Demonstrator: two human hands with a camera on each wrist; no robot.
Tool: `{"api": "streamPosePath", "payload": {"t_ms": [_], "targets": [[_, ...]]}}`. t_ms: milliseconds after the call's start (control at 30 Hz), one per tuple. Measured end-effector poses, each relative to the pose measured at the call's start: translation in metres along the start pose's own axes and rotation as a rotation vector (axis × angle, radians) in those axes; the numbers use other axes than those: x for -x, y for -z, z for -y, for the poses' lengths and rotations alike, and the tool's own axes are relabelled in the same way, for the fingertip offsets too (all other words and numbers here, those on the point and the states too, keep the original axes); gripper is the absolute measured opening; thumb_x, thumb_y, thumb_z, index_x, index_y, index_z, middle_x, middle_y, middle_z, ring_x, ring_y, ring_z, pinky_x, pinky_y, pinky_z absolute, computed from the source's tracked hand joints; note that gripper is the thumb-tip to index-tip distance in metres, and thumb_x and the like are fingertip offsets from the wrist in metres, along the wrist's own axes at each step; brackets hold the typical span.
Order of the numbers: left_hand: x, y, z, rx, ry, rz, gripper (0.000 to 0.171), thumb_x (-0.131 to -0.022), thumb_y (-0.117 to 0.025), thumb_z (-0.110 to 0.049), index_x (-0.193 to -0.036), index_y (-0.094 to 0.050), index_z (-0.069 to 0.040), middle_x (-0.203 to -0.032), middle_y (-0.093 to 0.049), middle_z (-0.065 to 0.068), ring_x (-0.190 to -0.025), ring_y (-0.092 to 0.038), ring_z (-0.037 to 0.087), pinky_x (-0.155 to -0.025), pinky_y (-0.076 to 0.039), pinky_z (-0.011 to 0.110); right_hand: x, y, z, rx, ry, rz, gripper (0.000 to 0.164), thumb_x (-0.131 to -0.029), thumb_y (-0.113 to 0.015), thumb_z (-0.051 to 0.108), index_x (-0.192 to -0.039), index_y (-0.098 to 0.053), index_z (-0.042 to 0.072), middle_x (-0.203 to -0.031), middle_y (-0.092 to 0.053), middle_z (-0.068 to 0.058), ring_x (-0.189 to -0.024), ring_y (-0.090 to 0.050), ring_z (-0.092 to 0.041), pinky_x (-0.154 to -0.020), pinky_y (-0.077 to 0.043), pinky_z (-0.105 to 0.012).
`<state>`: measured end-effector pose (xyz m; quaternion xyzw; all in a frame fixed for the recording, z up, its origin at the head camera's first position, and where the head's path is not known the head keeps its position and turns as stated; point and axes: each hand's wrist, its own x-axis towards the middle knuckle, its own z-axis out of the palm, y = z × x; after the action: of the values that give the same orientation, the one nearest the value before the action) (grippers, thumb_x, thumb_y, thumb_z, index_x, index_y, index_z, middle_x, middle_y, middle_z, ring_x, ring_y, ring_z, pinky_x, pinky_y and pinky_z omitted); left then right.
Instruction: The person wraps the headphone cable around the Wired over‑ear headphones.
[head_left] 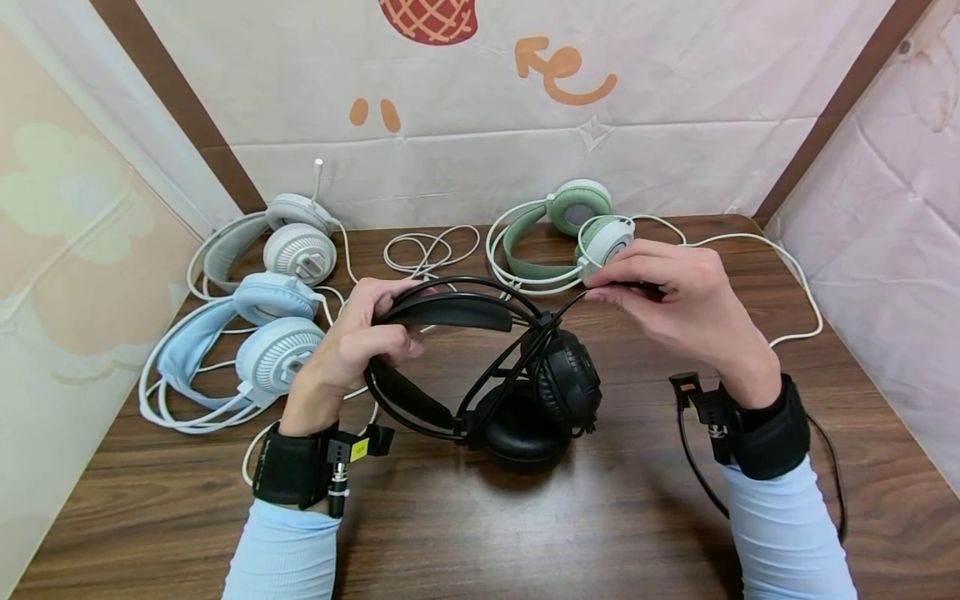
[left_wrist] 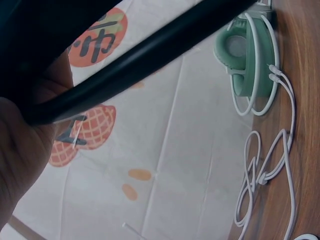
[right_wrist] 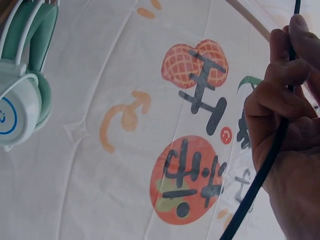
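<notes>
A pair of black headphones [head_left: 525,429] is over the middle of the tabletop, one ear cup low and the other tilted up beside it. My left hand [head_left: 345,346] grips the headband at its left end, thumb below and fingers over it. In the left wrist view the dark headband bar [left_wrist: 135,67] crosses close to the camera. To the right, my right hand [head_left: 678,304] pinches the black cable [right_wrist: 257,187] between thumb and fingers. That cable runs from the headphones up to the fingertips, then on past the palm.
Grey-white headphones [head_left: 300,254] and light blue headphones [head_left: 277,354] lie at the left. Green and white headphones [head_left: 528,242] stand at the back, their white cable [head_left: 806,283] curving right. A coiled white cable [head_left: 431,250] lies between. Printed cloth [head_left: 480,167] walls the table.
</notes>
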<state>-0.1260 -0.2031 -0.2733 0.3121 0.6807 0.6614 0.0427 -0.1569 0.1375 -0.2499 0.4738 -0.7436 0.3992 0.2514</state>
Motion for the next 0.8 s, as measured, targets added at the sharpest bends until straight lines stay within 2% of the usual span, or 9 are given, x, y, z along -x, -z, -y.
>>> {"api": "streamPosePath", "payload": {"t_ms": [33,100,400,800], "targets": [[0.0,0.0,0.0,0.009,-0.004,0.005,0.04,-0.064,-0.044,0.007,-0.095,-0.066,-0.006,-0.058,-0.041,-0.009,-0.045,-0.027,0.017,-0.041,-0.021,0.029,0.0,0.002,-0.001,0.0,-0.008,-0.002,0.026,-0.073,-0.081,-0.015,-0.091,-0.08,0.004,-0.087,-0.075,-0.004,-0.081,-0.064,0.001,-0.068,-0.045,-0.01],[0.0,0.001,0.0,0.009,-0.012,0.013,0.041,-0.064,-0.044,0.007,-0.096,-0.066,-0.007,-0.058,-0.04,-0.009,-0.045,-0.027,0.018,-0.041,-0.019,0.03,0.0,0.004,-0.004,0.0,-0.026,-0.011,0.028,-0.073,-0.08,-0.018,-0.091,-0.08,0.003,-0.087,-0.076,-0.005,-0.081,-0.064,0.001,-0.068,-0.046,-0.011],[0.0,0.003,0.002,0.022,-0.005,0.031,0.039,-0.063,-0.045,0.006,-0.095,-0.064,-0.006,-0.057,-0.038,-0.007,-0.046,-0.026,0.017,-0.042,-0.017,0.03,0.002,0.012,-0.014,0.012,-0.049,-0.02,0.025,-0.075,-0.078,-0.017,-0.091,-0.08,0.002,-0.085,-0.076,-0.007,-0.077,-0.063,-0.001,-0.065,-0.046,-0.013],[0.0,0.003,0.003,0.076,-0.034,0.049,0.043,-0.063,-0.044,0.007,-0.097,-0.066,-0.007,-0.058,-0.037,-0.005,-0.045,-0.023,0.018,-0.041,-0.016,0.03,0.007,0.017,-0.023,-0.004,-0.109,-0.038,0.022,-0.078,-0.077,-0.015,-0.092,-0.079,0.001,-0.085,-0.075,-0.009,-0.07,-0.065,-0.006,-0.06,-0.045,-0.015]]}}
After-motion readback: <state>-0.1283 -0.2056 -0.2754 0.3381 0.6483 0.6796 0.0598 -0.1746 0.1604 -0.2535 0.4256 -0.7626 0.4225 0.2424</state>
